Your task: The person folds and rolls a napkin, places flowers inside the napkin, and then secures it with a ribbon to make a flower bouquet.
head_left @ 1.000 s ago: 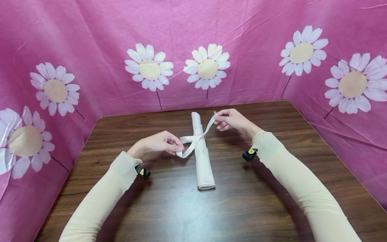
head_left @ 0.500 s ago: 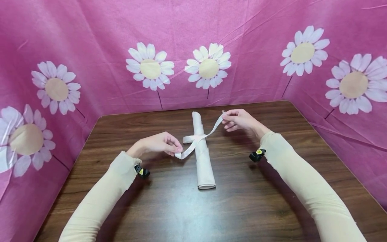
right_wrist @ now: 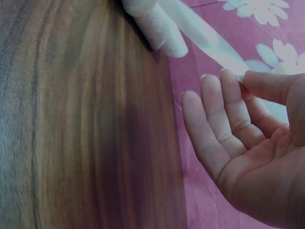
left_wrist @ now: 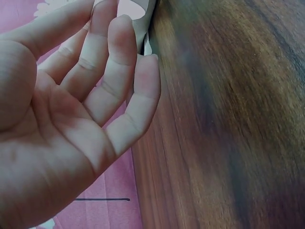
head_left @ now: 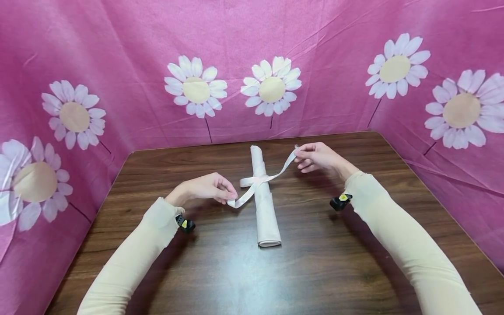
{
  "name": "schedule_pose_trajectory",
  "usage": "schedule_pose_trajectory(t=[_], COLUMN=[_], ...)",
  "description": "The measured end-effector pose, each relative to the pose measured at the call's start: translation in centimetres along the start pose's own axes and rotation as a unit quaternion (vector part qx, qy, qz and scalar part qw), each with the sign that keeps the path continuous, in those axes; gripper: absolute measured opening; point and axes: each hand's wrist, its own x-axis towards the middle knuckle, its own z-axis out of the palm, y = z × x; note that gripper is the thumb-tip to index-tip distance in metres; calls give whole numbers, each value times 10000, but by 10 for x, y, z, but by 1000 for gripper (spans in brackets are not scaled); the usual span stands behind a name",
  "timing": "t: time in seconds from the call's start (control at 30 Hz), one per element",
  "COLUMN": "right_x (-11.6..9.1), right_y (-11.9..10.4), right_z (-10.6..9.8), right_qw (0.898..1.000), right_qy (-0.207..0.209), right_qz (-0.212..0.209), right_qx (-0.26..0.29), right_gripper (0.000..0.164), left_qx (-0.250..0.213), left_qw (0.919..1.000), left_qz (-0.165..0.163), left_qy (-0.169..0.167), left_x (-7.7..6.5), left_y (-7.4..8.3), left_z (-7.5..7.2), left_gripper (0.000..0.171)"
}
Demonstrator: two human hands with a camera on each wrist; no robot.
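A rolled off-white cloth (head_left: pixel 267 216) lies lengthwise on the wooden table, its near end showing the folded layers. Around its middle passes a white ribbon (head_left: pixel 284 169), crossed on top of the roll, with a small loop sticking out on the left. My left hand (head_left: pixel 208 187) pinches one ribbon end between thumb and index finger, left of the roll. On the far right side, my right hand (head_left: pixel 320 156) pinches the other end, held up off the table. In the right wrist view the ribbon (right_wrist: pixel 205 36) runs from the roll (right_wrist: pixel 162 33) to thumb and fingertips.
The dark brown wooden table (head_left: pixel 177 271) reaches back to a pink curtain (head_left: pixel 149 39) printed with white daisies, which also encloses both sides. A small black device sits on each wrist, the left one (head_left: pixel 186 224) and the right one (head_left: pixel 340 202).
My right hand has moved to the right with its ribbon end, and the ribbon loop and crossing have drawn in closer to the roll. My left hand has shifted very slightly left.
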Motion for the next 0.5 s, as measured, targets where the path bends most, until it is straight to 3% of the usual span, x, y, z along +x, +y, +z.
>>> schedule_pose_trajectory(t=[0.27, 0.5], right_x=[-10, -12], right_y=[7, 11], right_z=[-17, -16], right_qw=[9998, 9999], right_qy=[78, -32], right_qz=[141, 158], right_qx=[-80, -48], right_gripper=[16, 16], left_qx=[-16, 113], left_qw=[9991, 9990], left_qz=[-80, -61], left_qy=[420, 427], left_x=[0, 3], left_y=[-2, -3], left_z=[0, -1], left_gripper=[25, 24])
